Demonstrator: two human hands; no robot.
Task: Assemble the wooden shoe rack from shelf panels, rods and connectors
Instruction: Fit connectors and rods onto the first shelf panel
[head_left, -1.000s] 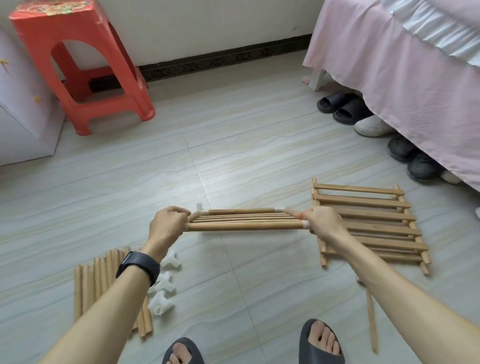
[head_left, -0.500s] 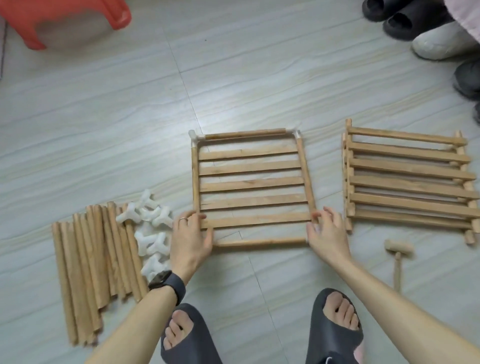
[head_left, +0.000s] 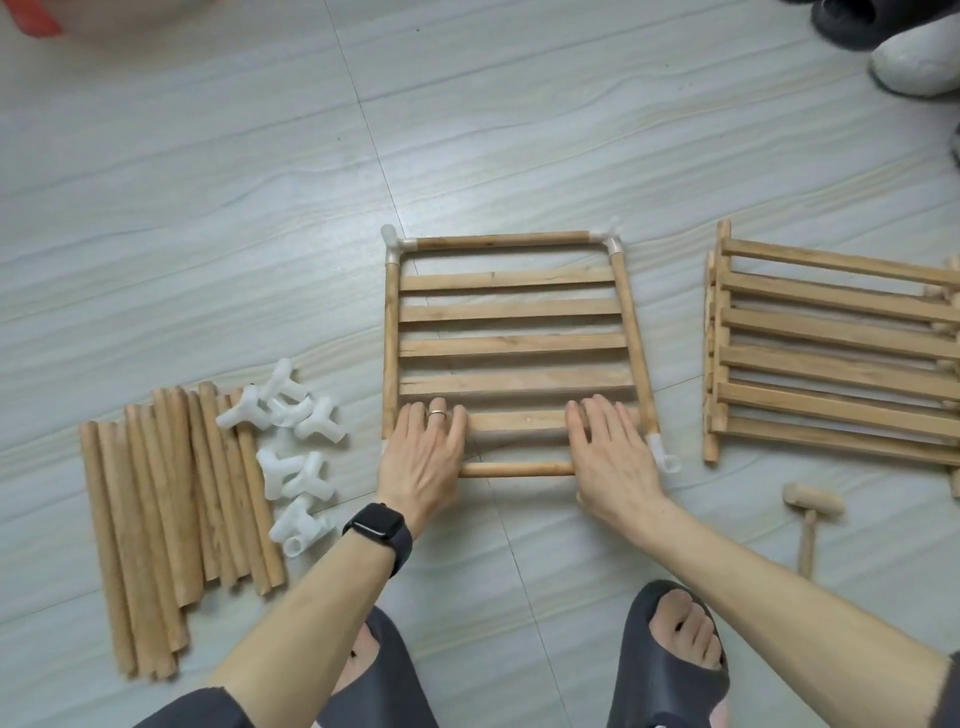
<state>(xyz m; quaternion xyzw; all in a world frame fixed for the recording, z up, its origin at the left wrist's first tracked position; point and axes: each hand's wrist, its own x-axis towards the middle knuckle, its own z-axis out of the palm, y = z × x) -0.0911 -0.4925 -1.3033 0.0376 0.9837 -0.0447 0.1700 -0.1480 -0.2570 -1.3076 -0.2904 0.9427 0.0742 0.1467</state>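
Note:
A slatted wooden shelf panel (head_left: 511, 345) lies flat on the floor, framed by rods with white connectors at its far corners (head_left: 390, 240) and its near right corner (head_left: 662, 454). My left hand (head_left: 423, 457) rests flat on the panel's near left corner, fingers straight, hiding that corner. My right hand (head_left: 610, 457) lies flat on the near right part, next to the connector. The near rod (head_left: 517, 469) shows between both hands. A stack of more shelf panels (head_left: 831, 353) sits to the right. Loose rods (head_left: 171, 509) and several white connectors (head_left: 293, 457) lie to the left.
A small wooden mallet (head_left: 810, 512) lies on the floor at the right, near the stacked panels. My two feet in dark slippers (head_left: 670, 654) stand just below the panel. Shoes (head_left: 914, 57) sit at the top right corner. The floor is pale tile.
The panel, held up edge-on a second ago, now lies flat on the floor. Both hands have shifted inward onto its near slats and rod and rest flat.

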